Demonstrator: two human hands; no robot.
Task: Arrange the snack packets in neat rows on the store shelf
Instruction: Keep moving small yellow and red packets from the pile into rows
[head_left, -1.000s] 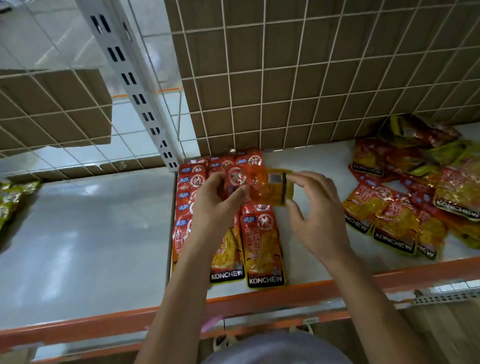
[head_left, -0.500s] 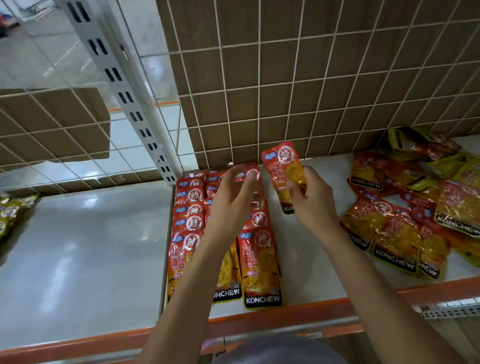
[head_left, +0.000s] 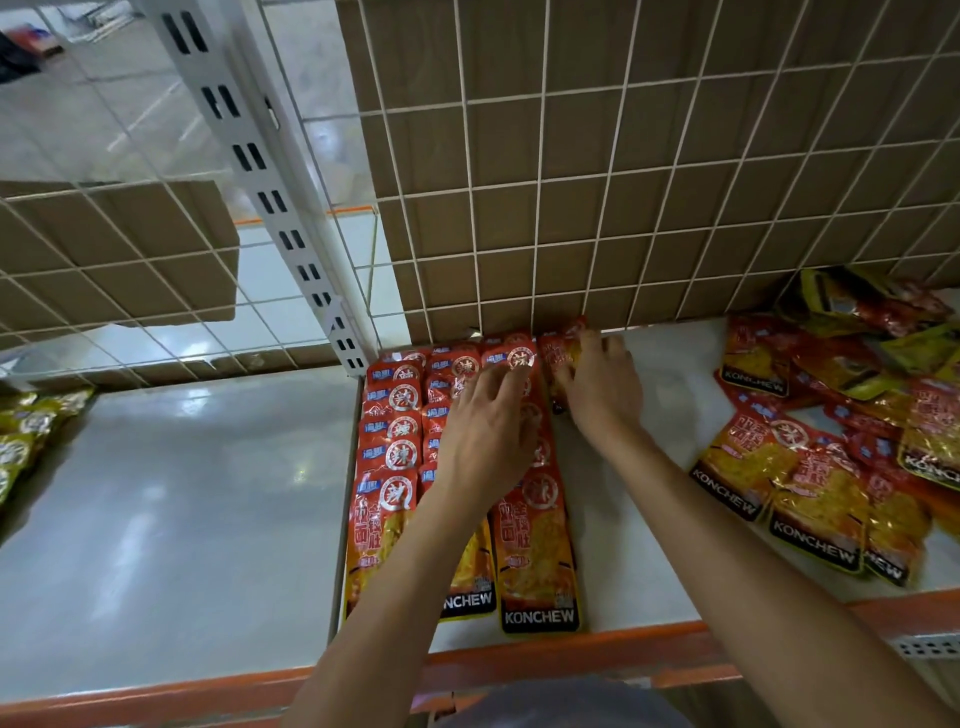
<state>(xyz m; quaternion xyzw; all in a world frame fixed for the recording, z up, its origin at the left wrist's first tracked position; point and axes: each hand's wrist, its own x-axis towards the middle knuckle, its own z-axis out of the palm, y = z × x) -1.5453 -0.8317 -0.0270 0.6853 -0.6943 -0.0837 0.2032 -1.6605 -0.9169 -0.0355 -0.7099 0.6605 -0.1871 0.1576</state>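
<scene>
Snack packet (head_left: 560, 358) at the shelf (head_left: 623, 519) back, just right of the neat rows (head_left: 400, 457), sits pinched in the curled right hand (head_left: 602, 395) while the left hand (head_left: 488, 431) lies spread-fingered on those rows, so a hasty release could leave it skewed.

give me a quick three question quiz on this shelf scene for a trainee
1. True or false: the right hand holds a packet at the back of the shelf, by the wire grid.
2. Where does the loose pile of packets lie? A) left of the neat rows B) right of the neat rows C) on the floor
3. Fill in: the shelf's front edge is coloured ___.
Key: 1 true; 2 B; 3 orange.
</scene>
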